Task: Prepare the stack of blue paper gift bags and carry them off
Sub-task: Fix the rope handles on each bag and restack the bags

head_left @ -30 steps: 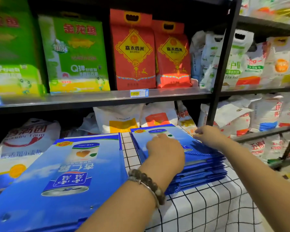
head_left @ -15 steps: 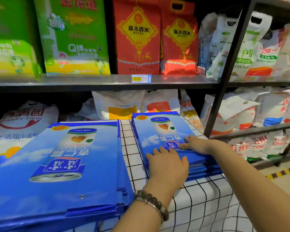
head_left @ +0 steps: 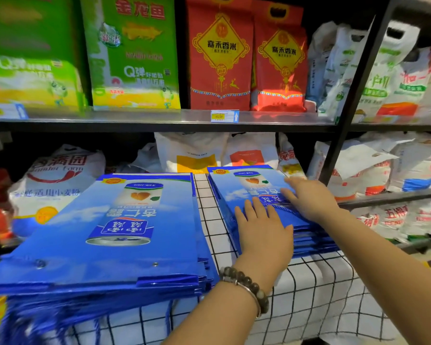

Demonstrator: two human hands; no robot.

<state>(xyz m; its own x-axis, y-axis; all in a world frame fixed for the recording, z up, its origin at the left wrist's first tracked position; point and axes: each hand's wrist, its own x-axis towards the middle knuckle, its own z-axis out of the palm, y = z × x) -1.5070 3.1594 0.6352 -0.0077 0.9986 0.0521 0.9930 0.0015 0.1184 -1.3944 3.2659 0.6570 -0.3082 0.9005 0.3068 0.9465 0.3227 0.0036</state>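
Observation:
Two stacks of flat blue paper gift bags lie on a checked tablecloth. The smaller right stack (head_left: 237, 192) sits in the middle of the view. My left hand (head_left: 264, 232), with a bead bracelet on its wrist, lies flat on the near part of that stack, fingers straight. My right hand (head_left: 309, 197) rests flat on the stack's right side, fingers spread over the printed can picture. The larger left stack (head_left: 115, 232) lies untouched at the lower left, with blue cord handles hanging over the table's front edge.
The white tablecloth with black grid lines (head_left: 316, 295) covers the table. Behind it stands a black metal shelf (head_left: 159, 120) with green and red rice bags above, white flour sacks below. A black upright post (head_left: 353, 100) rises at the right.
My left hand slid back toward me along the right stack and flattened. My right hand moved from the stack's far right corner onto its top. The camera came closer.

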